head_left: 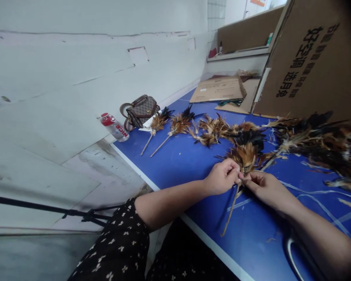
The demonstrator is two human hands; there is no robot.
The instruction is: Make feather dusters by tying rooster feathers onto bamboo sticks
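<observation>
Over the blue table (187,171), my left hand (222,177) pinches the base of a brown and black feather bunch (245,154) where it meets a thin wooden stick (231,208). My right hand (265,185) closes its fingertips on the same spot from the other side. The stick slants down toward the table's front edge. Loose feathers (318,144) lie heaped just beyond my right hand.
Two finished feather sticks (159,125) (177,127) lie at the far left of the table, more feather clumps (212,130) beside them. A small handbag (140,111) and a plastic bottle (114,127) sit at the corner. Cardboard boxes (312,58) stand at the back right. White strips (318,195) trail near my right arm.
</observation>
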